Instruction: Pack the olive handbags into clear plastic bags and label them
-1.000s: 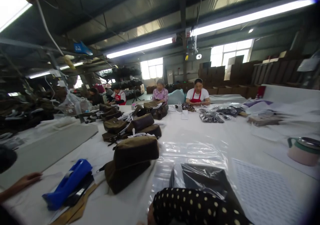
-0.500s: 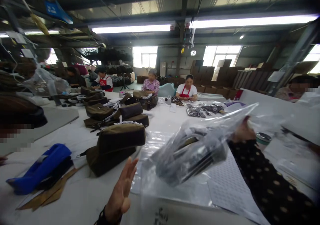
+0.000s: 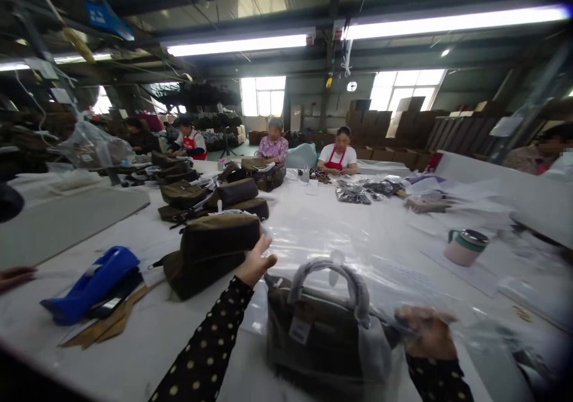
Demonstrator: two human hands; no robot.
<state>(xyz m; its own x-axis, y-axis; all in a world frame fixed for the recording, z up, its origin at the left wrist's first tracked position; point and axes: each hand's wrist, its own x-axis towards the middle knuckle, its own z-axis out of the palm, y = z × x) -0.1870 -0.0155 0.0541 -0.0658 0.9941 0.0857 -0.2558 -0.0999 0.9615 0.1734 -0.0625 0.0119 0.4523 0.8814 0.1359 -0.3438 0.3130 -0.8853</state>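
A dark olive handbag [image 3: 322, 342] stands upright right in front of me, its two handles [image 3: 333, 268] wrapped in pale material and a paper tag [image 3: 301, 327] on its front. Clear plastic seems to cover it. My left hand [image 3: 257, 262] is above its left corner, fingers stretched out and thumb apart, beside the stacked olive bags [image 3: 219, 238]; whether it touches them I cannot tell. My right hand [image 3: 427, 330], somewhat blurred, is at the handbag's right end with its fingers closed on clear plastic [image 3: 405, 321].
A blue tape dispenser [image 3: 96, 285] rests on brown card [image 3: 107, 324] to the left, near another person's hand [image 3: 15, 278]. A lidded mug [image 3: 465, 248] stands at right. Clear plastic sheets [image 3: 313, 229] lie beyond the handbag. Several people sit across the table.
The plastic-wrapped bundle, held up by my right hand before, is down in front of me, showing as an upright handbag. My right hand lowered; my left hand moved forward and right.
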